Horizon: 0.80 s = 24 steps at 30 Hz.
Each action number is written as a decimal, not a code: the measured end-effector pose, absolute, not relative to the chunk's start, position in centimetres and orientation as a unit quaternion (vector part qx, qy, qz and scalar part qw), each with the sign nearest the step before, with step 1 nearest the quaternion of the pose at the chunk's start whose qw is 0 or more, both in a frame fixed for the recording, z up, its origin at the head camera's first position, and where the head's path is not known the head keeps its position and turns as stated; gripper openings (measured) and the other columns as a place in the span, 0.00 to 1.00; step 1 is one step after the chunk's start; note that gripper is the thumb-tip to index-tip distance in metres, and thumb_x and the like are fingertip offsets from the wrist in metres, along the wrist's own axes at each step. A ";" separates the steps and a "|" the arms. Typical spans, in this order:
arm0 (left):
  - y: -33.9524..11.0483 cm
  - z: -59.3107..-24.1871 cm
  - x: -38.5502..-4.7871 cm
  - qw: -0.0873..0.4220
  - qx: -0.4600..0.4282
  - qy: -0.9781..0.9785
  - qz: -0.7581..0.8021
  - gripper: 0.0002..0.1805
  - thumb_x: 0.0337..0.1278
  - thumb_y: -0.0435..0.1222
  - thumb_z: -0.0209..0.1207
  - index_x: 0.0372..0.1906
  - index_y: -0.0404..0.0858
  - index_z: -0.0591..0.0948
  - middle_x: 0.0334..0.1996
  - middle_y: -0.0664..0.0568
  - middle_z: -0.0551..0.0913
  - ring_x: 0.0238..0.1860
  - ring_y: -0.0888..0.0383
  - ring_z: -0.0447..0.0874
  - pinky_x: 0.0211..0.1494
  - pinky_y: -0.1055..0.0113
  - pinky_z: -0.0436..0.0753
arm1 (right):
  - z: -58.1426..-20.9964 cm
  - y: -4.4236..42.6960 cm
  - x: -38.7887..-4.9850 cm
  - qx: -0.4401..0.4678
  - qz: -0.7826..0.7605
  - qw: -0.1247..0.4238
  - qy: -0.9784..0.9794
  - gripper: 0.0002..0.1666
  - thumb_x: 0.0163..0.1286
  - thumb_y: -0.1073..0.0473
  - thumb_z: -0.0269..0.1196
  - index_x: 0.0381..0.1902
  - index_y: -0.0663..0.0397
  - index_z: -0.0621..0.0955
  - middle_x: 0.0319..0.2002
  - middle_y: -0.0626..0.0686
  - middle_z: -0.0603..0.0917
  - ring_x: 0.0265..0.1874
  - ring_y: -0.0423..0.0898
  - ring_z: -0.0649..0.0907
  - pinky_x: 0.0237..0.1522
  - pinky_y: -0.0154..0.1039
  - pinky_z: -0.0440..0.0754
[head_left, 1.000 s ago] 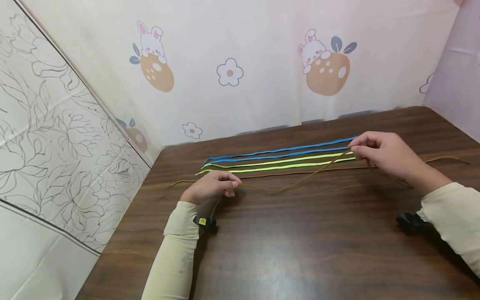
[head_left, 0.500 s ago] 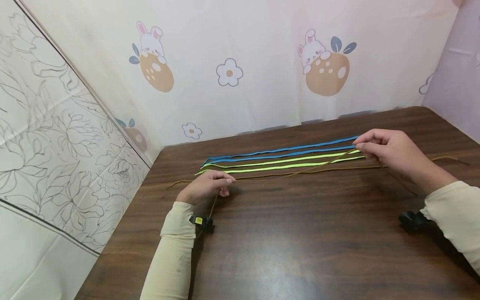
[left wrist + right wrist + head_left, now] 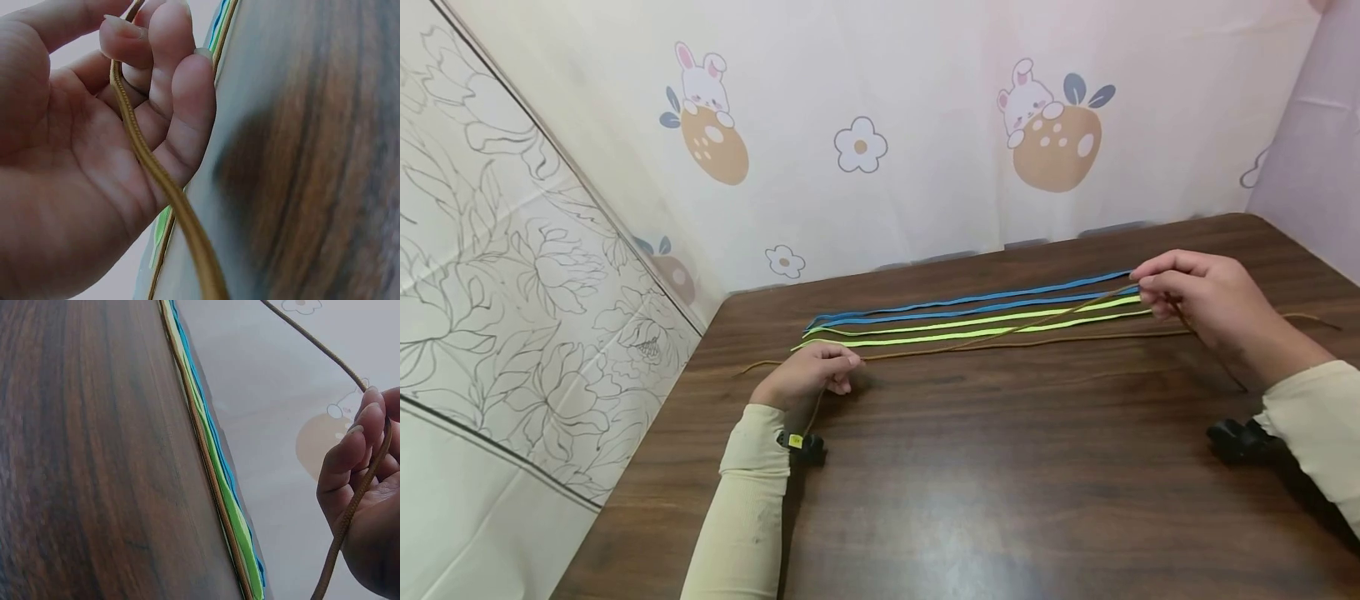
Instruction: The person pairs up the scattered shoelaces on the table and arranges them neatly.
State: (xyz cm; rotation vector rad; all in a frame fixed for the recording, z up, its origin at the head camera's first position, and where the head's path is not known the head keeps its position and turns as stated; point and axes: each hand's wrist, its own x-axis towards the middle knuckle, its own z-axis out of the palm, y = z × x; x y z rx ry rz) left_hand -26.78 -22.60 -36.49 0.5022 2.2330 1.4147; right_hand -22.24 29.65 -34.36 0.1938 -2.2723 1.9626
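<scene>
A brown cord [image 3: 1045,318] stretches between both hands above the table. My left hand [image 3: 808,373] pinches it between thumb and fingers; in the left wrist view, its tail, the brown cord [image 3: 164,175], runs across the palm. My right hand [image 3: 1213,304] pinches the same cord farther right, and its end hangs below the fingers. In the right wrist view the brown cord [image 3: 356,506] passes through the fingertips. Behind the hands a second brown cord [image 3: 1075,338] lies on the table. Beyond it lie two yellow-green laces [image 3: 955,337] and two blue laces [image 3: 970,298], roughly parallel.
The dark wooden table [image 3: 970,483] extends in front of the laces. A printed curtain [image 3: 925,167] with rabbits stands along its back edge. A flowered panel [image 3: 535,275] is at the left. A black wrist device [image 3: 805,448] sits on the left sleeve.
My right hand has moved right and slightly up, and my left hand slightly left. The sagging brown cord between them is now drawn nearly straight.
</scene>
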 end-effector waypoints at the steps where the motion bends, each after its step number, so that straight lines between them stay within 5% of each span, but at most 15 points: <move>1: -22.7 -36.5 -26.8 0.222 0.178 0.810 0.513 0.17 0.73 0.37 0.56 0.49 0.25 0.82 0.29 0.49 0.77 0.30 0.56 0.80 0.42 0.62 0.84 | -34.5 29.7 -22.3 0.065 0.660 0.063 -0.746 0.09 0.76 0.63 0.59 0.41 0.59 0.86 0.28 0.49 0.85 0.26 0.42 0.81 0.26 0.34 0.81; 19: -24.7 -36.5 -27.1 0.181 0.107 0.811 0.547 0.22 0.74 0.41 0.56 0.48 0.20 0.78 0.40 0.39 0.78 0.30 0.56 0.79 0.40 0.63 0.82 | -35.0 30.6 -22.6 0.060 0.561 0.034 -0.825 0.11 0.78 0.60 0.56 0.43 0.59 0.84 0.28 0.55 0.80 0.26 0.48 0.78 0.26 0.41 0.81; 24: -24.9 -36.5 -27.2 0.158 0.087 0.816 0.549 0.19 0.73 0.41 0.57 0.36 0.25 0.78 0.38 0.41 0.77 0.30 0.56 0.79 0.40 0.63 0.82 | -35.1 30.8 -22.7 0.056 0.535 0.026 -0.843 0.12 0.79 0.59 0.56 0.44 0.61 0.83 0.28 0.56 0.80 0.27 0.47 0.79 0.27 0.40 0.82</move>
